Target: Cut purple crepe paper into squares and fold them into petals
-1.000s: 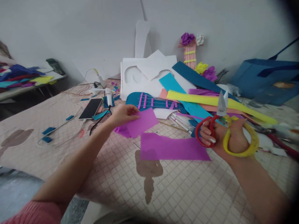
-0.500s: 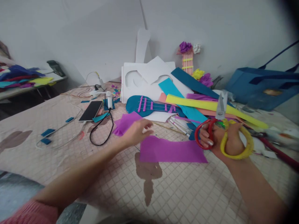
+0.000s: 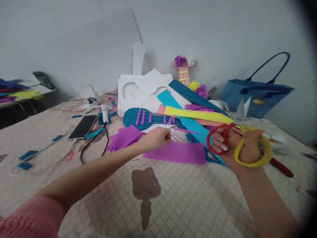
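My left hand (image 3: 158, 138) is closed just above the left part of a flat purple paper strip (image 3: 180, 153); whatever its fingers hold, if anything, is hidden. In my right hand (image 3: 231, 145) are scissors (image 3: 266, 148) with one red and one yellow handle loop, their parted blades pointing away from me. Left of my left hand lie more purple paper pieces (image 3: 126, 135). Behind them rests a blue guitar-shaped cutout (image 3: 138, 119) with purple bands and pale strings.
Yellow (image 3: 198, 114) and blue paper strips (image 3: 195, 94) are piled beyond the purple strip. At the left lie a phone (image 3: 83, 127), a white device (image 3: 105, 114) and cables. A blue bag (image 3: 232, 94) stands at the back right, near a red-handled tool (image 3: 281, 167).
The view has shifted. My left hand has moved right over the purple strip and its fingers have closed. The scissor blades now look more spread.
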Demonstrator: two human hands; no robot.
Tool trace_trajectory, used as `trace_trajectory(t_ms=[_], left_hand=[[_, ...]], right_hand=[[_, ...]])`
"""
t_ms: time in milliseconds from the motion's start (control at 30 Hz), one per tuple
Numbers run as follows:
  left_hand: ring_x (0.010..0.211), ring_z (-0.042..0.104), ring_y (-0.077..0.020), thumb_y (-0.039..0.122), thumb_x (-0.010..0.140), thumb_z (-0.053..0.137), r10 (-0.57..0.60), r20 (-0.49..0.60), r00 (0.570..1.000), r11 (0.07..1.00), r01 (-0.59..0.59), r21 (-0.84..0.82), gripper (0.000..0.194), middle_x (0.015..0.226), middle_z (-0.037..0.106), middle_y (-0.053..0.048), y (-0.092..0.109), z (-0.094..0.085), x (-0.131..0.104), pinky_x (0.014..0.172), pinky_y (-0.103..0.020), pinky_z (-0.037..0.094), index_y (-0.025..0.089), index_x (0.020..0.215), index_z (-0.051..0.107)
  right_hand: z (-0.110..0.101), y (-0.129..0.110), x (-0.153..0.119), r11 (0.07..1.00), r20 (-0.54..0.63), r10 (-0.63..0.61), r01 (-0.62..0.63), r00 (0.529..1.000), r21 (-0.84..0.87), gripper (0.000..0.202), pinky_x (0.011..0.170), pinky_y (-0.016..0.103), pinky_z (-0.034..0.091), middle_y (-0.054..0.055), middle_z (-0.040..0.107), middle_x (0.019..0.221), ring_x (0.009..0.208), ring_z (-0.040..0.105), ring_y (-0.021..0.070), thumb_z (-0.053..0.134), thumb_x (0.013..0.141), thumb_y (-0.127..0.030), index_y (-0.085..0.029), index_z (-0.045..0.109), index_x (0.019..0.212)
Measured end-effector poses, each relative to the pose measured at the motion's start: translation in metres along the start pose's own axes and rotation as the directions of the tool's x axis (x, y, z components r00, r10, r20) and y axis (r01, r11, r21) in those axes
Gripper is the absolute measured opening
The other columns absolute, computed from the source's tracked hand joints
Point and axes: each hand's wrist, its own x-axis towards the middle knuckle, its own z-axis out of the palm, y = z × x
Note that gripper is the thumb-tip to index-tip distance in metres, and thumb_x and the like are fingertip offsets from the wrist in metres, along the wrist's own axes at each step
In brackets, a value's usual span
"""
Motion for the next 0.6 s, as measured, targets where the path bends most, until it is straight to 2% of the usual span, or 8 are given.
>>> trace_trajectory(t_ms=[133,233,333,400,467,533,600], left_hand=[[0.077,0.061,-0.0159,0.018,0.08,0.053,-0.052,-0.101,0.994,0.999,0.053,0.002,0.01,0.087,0.068,-0.004,0.017,-0.013,0.055,0.064,-0.024,0.045,0.016,0.08,0.063],[0.083,0.061,-0.0203,0.015,0.079,0.054,-0.09,-0.152,0.984,0.996,0.093,0.013,0.01,0.087,0.067,-0.007,0.026,-0.008,0.1,0.07,-0.03,0.046,0.015,0.081,0.063],[0.091,0.06,-0.0248,0.018,0.081,0.055,-0.109,-0.181,0.978,0.994,0.11,-0.003,0.01,0.093,0.066,-0.01,0.031,0.003,0.131,0.079,-0.037,0.046,0.014,0.087,0.063],[0.1,0.058,-0.0279,0.017,0.081,0.058,-0.117,-0.185,0.976,0.993,0.114,-0.028,0.014,0.102,0.064,-0.013,0.034,0.01,0.139,0.085,-0.041,0.044,0.012,0.093,0.063],[0.113,0.051,-0.0307,0.012,0.079,0.061,-0.114,-0.192,0.975,0.993,0.103,-0.065,0.025,0.116,0.059,-0.016,0.038,0.016,0.137,0.094,-0.045,0.039,0.011,0.104,0.06],[0.123,0.043,-0.0306,0.01,0.079,0.061,-0.098,-0.191,0.977,0.989,0.075,-0.124,0.035,0.128,0.052,-0.017,0.044,0.02,0.126,0.101,-0.045,0.033,0.012,0.114,0.056],[0.119,0.048,-0.0267,0.014,0.085,0.056,-0.077,-0.146,0.986,0.975,0.044,-0.216,0.028,0.124,0.056,-0.014,0.05,0.023,0.107,0.099,-0.041,0.037,0.012,0.112,0.058]], right_hand=[[-0.001,-0.008,0.001,0.994,-0.046,-0.091,0.094,0.995,0.057,0.079,0.039,0.03,0.028,-0.001,0.035,0.057,0.045,0.032,0.0128,0.013,0.068,-0.089,-0.022,0.054,0.066],[-0.002,-0.007,0.002,0.991,-0.063,-0.109,0.114,0.992,0.075,0.077,0.039,0.028,0.029,-0.002,0.034,0.058,0.045,0.031,0.012,0.014,0.068,-0.089,-0.022,0.054,0.067],[-0.001,-0.002,0.004,0.992,-0.065,-0.083,0.088,0.994,0.085,0.078,0.039,0.027,0.031,-0.002,0.036,0.059,0.045,0.032,0.0116,0.01,0.07,-0.087,-0.022,0.053,0.068],[0.0,0.002,0.004,0.994,-0.066,-0.067,0.073,0.996,0.081,0.079,0.039,0.027,0.031,-0.001,0.037,0.06,0.045,0.033,0.0121,0.008,0.072,-0.086,-0.022,0.054,0.07],[0.0,0.005,0.004,0.995,-0.064,-0.059,0.064,0.996,0.076,0.078,0.038,0.028,0.031,-0.001,0.038,0.062,0.045,0.033,0.0123,0.011,0.072,-0.086,-0.022,0.056,0.073],[0.001,0.007,0.003,0.995,-0.047,-0.057,0.061,0.997,0.083,0.076,0.039,0.028,0.032,-0.001,0.039,0.064,0.045,0.033,0.0122,0.014,0.073,-0.086,-0.022,0.056,0.075],[0.003,0.008,0.001,0.993,-0.023,-0.058,0.06,0.998,0.098,0.075,0.04,0.028,0.032,-0.001,0.039,0.064,0.046,0.032,0.0122,0.016,0.074,-0.085,-0.022,0.056,0.075]])
